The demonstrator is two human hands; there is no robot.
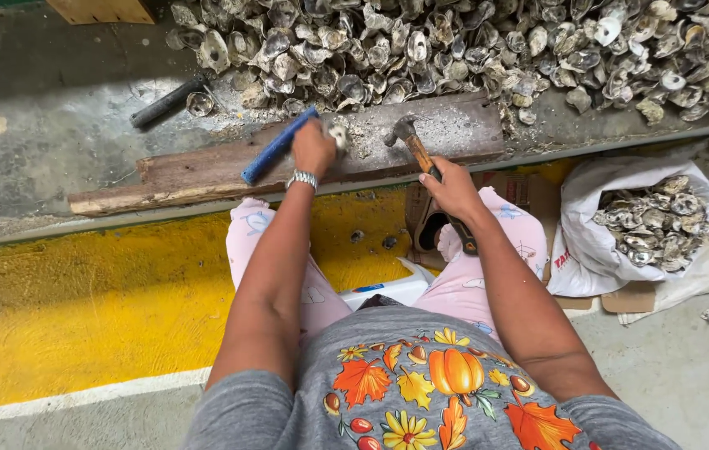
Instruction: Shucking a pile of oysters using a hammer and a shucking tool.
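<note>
Looking down, head view only. Left hand [313, 148] closed around a small oyster [338, 136], pinning it on the wooden plank [204, 173], beside a blue-handled tool [275, 147] (held or merely lying there, cannot tell). Right hand [453, 188] gripping the wooden handle of a hammer [421, 154], head poised just right of the shell. Big shell heap [471, 50] behind; white bag of shells [650, 221] at right. Likely risks: fingers so near the strike point, a glancing blow; shell slipping on gritty wood; flying fragments.

Bright, even daylight, soft shadows, sharp focus throughout, slight wide-angle bending at edges.
</note>
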